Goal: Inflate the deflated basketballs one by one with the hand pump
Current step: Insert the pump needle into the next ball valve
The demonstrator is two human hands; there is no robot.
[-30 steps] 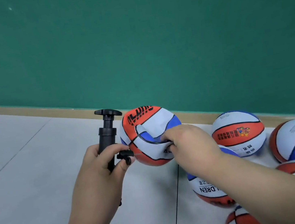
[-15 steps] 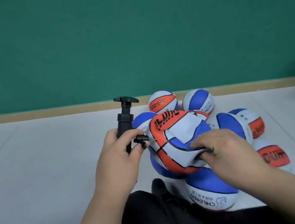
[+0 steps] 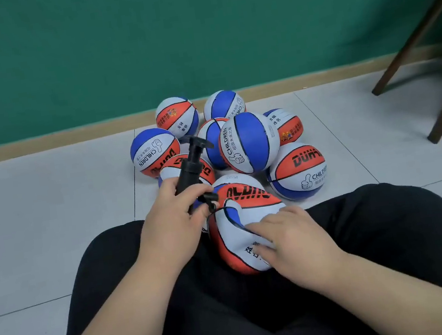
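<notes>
Ok so the deflated basketball [image 3: 238, 221] is sitting in the person's lap, wedged between their thighs in black trousers [image 3: 395, 242]. It's the pebbled rubber kind with orange, white and blue panels and black seams. One side is caved right in, so it looks more like a floppy bowl than a ball.

The left hand [image 3: 173, 219] is at about 10 o'clock from that ball, fingers and thumb wrapped around the barrel of the hand pump [image 3: 191, 165]. The pump is black plastic, a slim tube with a T-handle on top, and it leans with the handle toward 1 o'clock. Its little side nozzle pokes out by the thumb, right up against the ball's upper left edge. Can't tell whether the needle is actually in.

The right hand [image 3: 295, 239] lies on the ball's sunken white panel at roughly 4 o'clock. Its fingers are stretched out fairly flat and pressing down, not clutching anything.

At 12 o'clock, just past the knees, there's a pile of inflated basketballs [image 3: 250, 143], all round and firm, in the same colours. They sit on a pale glossy tiled floor [image 3: 51, 219]. Behind them is a wooden baseboard [image 3: 40, 143] under a matte green wall [image 3: 141, 50], with dark wooden chair legs [image 3: 398, 63] at 2 o'clock.
</notes>
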